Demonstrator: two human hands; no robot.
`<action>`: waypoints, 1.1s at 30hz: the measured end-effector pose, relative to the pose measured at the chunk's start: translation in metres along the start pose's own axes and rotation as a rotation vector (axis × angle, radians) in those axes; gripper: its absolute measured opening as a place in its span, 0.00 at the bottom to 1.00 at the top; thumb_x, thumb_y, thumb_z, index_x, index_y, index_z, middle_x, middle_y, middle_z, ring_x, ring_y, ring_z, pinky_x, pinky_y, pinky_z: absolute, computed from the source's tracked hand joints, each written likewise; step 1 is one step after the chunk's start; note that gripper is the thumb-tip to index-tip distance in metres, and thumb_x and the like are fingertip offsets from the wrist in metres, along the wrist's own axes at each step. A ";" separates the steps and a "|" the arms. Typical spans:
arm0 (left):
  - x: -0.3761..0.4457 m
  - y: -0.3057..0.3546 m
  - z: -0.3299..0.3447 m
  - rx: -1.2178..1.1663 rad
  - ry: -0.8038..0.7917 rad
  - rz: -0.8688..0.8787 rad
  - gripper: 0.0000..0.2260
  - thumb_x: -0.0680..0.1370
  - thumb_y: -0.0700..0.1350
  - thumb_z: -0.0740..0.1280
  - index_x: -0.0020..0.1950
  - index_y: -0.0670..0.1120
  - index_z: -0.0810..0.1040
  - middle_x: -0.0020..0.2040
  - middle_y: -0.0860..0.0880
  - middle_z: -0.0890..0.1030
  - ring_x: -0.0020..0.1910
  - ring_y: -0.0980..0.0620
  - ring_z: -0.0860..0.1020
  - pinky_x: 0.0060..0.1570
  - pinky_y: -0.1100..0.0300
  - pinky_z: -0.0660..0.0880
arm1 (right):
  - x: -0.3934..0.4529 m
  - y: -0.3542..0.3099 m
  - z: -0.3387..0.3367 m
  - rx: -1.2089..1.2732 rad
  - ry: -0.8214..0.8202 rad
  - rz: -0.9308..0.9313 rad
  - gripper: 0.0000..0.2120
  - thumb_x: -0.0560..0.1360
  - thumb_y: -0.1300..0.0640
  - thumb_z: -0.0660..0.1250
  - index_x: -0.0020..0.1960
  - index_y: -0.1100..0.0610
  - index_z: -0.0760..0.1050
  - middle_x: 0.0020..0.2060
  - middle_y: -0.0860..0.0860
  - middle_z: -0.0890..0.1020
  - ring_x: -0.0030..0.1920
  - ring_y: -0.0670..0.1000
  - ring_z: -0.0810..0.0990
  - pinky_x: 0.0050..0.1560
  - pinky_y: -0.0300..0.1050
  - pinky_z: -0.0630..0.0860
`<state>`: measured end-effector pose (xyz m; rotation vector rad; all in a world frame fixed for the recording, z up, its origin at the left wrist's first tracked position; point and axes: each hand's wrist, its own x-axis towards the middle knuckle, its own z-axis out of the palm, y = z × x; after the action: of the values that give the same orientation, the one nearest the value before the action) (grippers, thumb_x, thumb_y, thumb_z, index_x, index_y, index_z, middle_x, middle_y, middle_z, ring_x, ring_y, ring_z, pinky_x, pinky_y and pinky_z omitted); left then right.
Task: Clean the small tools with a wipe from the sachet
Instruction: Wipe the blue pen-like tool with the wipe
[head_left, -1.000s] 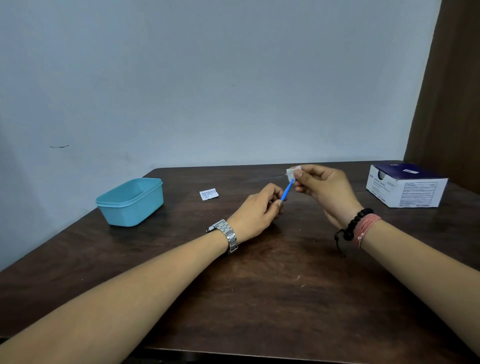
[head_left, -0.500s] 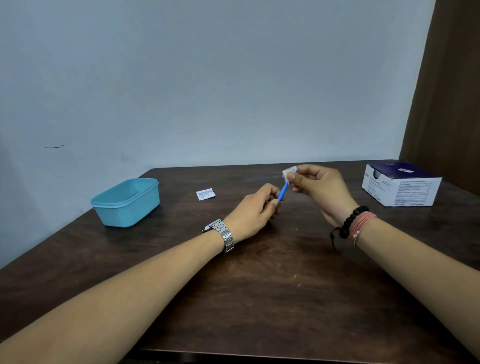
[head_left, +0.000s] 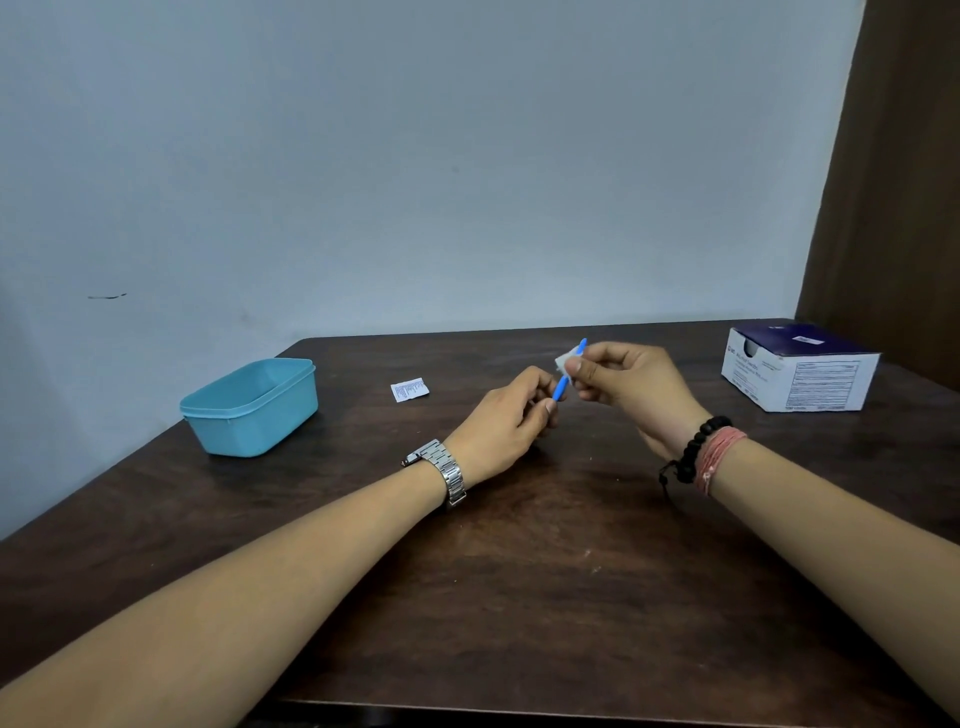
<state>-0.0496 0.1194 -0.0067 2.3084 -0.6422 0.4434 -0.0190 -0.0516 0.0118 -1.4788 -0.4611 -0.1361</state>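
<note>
The small blue tool (head_left: 560, 387) is being held up above the middle of the dark wooden table (head_left: 519, 597), tilted with its upper tip leaning to the right. The left hand (head_left: 506, 421) is pinching its lower end between the thumb and curled fingers. The right hand (head_left: 628, 384) is pinching a small white wipe (head_left: 565, 359) around the upper part of the stick, so that only the blue tip is poking out above the wipe. A metal watch (head_left: 444, 470) is sitting on the left wrist, and a black bead bracelet (head_left: 693, 449) and pink threads (head_left: 719, 457) are sitting on the right wrist. A torn white sachet (head_left: 409, 389) is lying flat on the table, between the hands and a light blue plastic tub (head_left: 252, 408) standing near the left edge. A white and dark blue cardboard box (head_left: 800, 366) is resting at the far right corner, well apart from the hands.
</note>
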 end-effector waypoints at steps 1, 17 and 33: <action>0.000 0.000 0.000 0.000 0.001 -0.003 0.05 0.82 0.41 0.58 0.57 0.44 0.71 0.44 0.51 0.80 0.41 0.54 0.78 0.47 0.58 0.74 | 0.001 -0.001 0.000 0.005 0.019 -0.015 0.01 0.73 0.63 0.73 0.45 0.60 0.83 0.34 0.49 0.83 0.34 0.43 0.79 0.38 0.34 0.78; 0.002 -0.003 0.001 -0.108 0.072 -0.074 0.09 0.82 0.42 0.61 0.52 0.43 0.80 0.41 0.50 0.82 0.37 0.57 0.79 0.44 0.61 0.80 | 0.007 -0.004 -0.009 0.109 0.111 -0.070 0.02 0.72 0.60 0.74 0.43 0.58 0.82 0.36 0.49 0.86 0.35 0.43 0.81 0.39 0.34 0.78; 0.003 -0.003 0.002 -0.120 0.103 -0.061 0.09 0.81 0.40 0.62 0.48 0.39 0.80 0.38 0.50 0.81 0.34 0.59 0.78 0.41 0.65 0.78 | 0.002 0.000 0.000 0.033 -0.029 -0.004 0.03 0.74 0.62 0.72 0.46 0.57 0.83 0.36 0.49 0.84 0.35 0.44 0.79 0.39 0.34 0.78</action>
<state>-0.0455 0.1190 -0.0080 2.1705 -0.5325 0.4792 -0.0175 -0.0515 0.0121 -1.4493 -0.4878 -0.1105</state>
